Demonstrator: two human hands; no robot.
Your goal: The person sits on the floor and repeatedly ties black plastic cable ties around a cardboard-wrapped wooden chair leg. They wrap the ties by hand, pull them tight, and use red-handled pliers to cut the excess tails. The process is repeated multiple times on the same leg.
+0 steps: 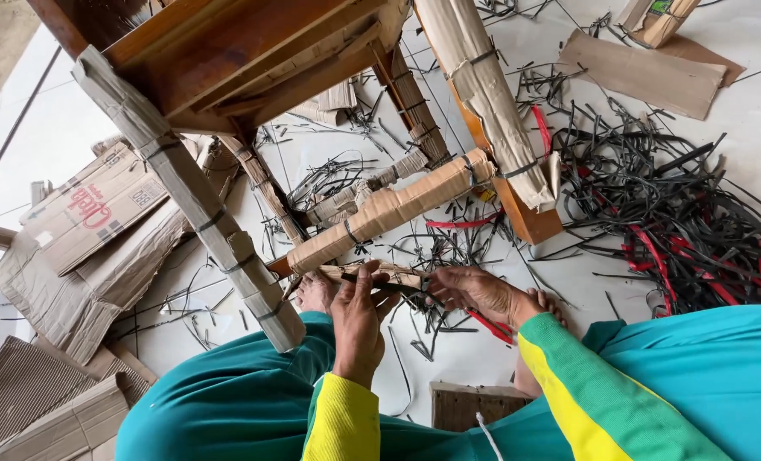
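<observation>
Seen from above, a person in teal trousers and yellow-and-green sleeves sits on a white tiled floor (pixel 500 162) beside an overturned wooden chair (pixel 244 51) whose legs are wrapped in brown cardboard and bound with dark straps. The left hand (pixel 359 320) is closed around a cardboard-wrapped rung (pixel 380 275) that lies low in the frame, just below a thicker wrapped crosspiece (pixel 393 209), fingers curled over its top and thumb pressed along it. The right hand (pixel 478 292) meets the same rung from the other side — its fingertips pinched together at a dark strap (pixel 414 288) where the wrapping ends, though exactly what they grip is too small to tell. A bare foot (pixel 316 290) rests on the floor just beside the left hand. A red strip (pixel 489 325) lies under the right wrist. To the right spreads a tangled heap of black and red strap offcuts (pixel 679 222); flattened cardboard boxes (pixel 81 248) lie to the left — well apart from the hands.
</observation>
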